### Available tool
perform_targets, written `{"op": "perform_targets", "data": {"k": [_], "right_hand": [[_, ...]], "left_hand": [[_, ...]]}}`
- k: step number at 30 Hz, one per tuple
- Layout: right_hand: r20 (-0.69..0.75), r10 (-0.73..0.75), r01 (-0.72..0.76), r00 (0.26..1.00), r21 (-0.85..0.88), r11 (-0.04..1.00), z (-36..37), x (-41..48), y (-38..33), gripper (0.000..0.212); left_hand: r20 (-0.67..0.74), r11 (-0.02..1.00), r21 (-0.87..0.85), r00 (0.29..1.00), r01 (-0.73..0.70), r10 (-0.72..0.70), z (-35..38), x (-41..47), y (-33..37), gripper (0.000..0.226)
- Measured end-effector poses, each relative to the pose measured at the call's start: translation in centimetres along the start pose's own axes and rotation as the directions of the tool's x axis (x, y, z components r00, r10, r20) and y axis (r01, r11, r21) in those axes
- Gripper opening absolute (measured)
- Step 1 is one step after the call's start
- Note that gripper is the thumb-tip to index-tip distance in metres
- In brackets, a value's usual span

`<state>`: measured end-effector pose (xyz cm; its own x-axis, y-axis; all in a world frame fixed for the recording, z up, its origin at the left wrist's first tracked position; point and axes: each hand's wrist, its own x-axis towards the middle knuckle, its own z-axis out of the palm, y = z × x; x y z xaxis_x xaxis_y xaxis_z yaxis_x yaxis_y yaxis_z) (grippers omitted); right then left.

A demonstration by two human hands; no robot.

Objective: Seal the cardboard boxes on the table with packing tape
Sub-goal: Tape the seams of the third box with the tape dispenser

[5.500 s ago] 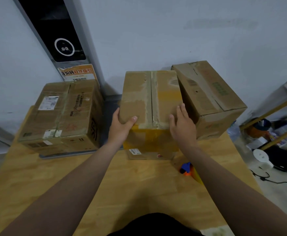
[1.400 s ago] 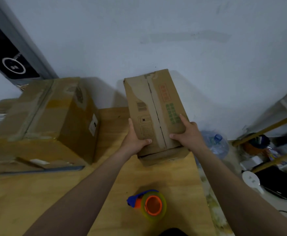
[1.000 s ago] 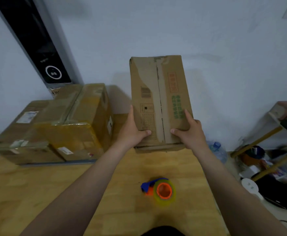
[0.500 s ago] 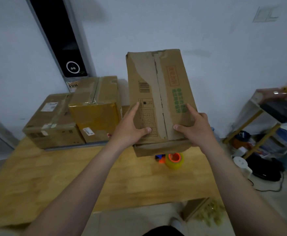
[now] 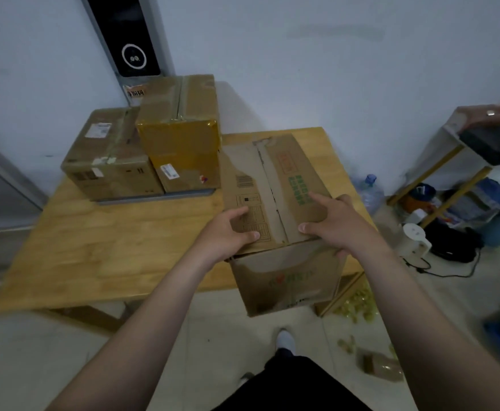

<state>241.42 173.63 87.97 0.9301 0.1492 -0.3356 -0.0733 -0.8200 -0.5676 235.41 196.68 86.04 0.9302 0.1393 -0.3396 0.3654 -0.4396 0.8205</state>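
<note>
Dim, bluish, soft light; wide-angle bending at edges, blur at lower right.

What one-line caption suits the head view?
Left hand and right hand hold a cardboard box at the table edge, two taped boxes behind.

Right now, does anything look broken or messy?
Yes. The box held by the left hand and right hand has a ripped top flap near its far left corner, and its middle seam gapes untaped. Yellowish scraps are scattered on the floor beside the table.

Matt, scuffed cardboard for the held box point(image 5: 299, 161). Glossy tape wrap point(image 5: 177, 137) on the middle box point(image 5: 195, 96). Smooth wooden tabletop point(image 5: 124, 247).
</note>
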Motion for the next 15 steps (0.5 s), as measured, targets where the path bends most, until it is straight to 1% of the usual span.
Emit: {"op": "perform_targets", "data": {"k": [6,10,12,15], "right_hand": [[0.138,-0.088,0.109,0.986,-0.153,0.982,3.2,-0.6,-3.5,0.071],[0.193,-0.073,0.110,0.979,-0.190,0.976,4.5,0.1,-4.9,0.065],[0.216,-0.082,0.123,0.973,-0.187,0.975,5.3,0.6,-5.1,0.064],[0.255,-0.083,0.131,0.963,-0.177,0.976,6.4,2.0,-5.5,0.061]], "left_hand": [[-0.074,0.980,-0.057,0.978,0.192,-0.195,-1.0,-2.1,-3.8,0.066],[-0.103,0.964,-0.087,0.961,0.250,-0.258,-2.0,-3.0,-5.3,0.060],[-0.094,0.954,-0.088,0.951,0.286,-0.293,-2.5,-3.3,-6.1,0.063],[-0.052,0.933,-0.033,0.932,0.357,-0.358,-2.4,-3.4,-6.9,0.076]]}}
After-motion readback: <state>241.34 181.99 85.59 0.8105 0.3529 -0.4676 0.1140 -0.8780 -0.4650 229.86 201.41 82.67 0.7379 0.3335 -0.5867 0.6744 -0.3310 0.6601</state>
